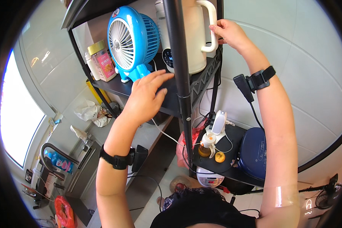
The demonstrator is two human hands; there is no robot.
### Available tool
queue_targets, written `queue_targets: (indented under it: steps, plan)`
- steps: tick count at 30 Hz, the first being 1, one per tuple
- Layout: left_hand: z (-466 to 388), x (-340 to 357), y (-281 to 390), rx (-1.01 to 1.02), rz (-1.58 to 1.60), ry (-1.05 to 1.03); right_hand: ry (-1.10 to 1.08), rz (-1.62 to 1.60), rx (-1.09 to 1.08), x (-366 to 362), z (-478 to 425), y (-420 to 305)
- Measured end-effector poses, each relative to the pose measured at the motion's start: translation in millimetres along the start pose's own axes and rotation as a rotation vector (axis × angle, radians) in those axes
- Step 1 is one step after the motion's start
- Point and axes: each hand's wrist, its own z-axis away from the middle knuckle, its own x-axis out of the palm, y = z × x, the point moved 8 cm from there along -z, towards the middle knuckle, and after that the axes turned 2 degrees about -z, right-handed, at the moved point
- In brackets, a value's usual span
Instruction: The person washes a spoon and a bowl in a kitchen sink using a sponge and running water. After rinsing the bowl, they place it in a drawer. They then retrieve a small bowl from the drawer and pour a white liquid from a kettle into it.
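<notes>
A large white electric kettle (196, 42) stands on the black metal shelf (169, 98), partly hidden by the rack's front post. My right hand (230, 34) has its thumb and fingers around the kettle's handle (212, 17). The lit display panel (168, 58) shows low on the left of the post. With fingers stretched and thumb apart, my left hand (148, 94) is over the shelf's front edge and holds nothing. Just behind it is a blue desk fan (134, 42) with a white grille. I cannot tell whether the fingers touch its base.
The black rack post (178, 54) rises between my hands. A yellow-lidded jar (102, 62) stands left of the fan. Lower right are a white pump bottle (208, 142), a yellow fruit (220, 157) and a dark blue case (252, 154). A sink faucet (50, 159) is far left.
</notes>
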Motion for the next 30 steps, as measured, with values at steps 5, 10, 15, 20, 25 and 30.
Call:
queue_targets:
  steps: [5,10,15,20,25,30]
  plan:
    - [-38,20,-13,-0.281,0.489,-0.063,-0.025,0.01,0.04,2,8,-4]
    - [-68,45,-28,-0.323,0.478,-0.217,0.029,0.043,-0.007,-3,5,-6]
    - [-80,49,-35,-0.315,0.679,-0.193,0.106,0.172,-0.159,1,3,-22]
    - [-85,54,-40,-0.269,0.63,-0.245,0.091,0.072,-0.121,8,6,-25]
    - [-91,61,-49,-0.216,0.65,-0.204,0.052,0.064,-0.162,23,17,-45]
    - [-91,54,-65,-0.23,0.505,-0.135,-0.224,-0.164,-0.12,26,11,-36]
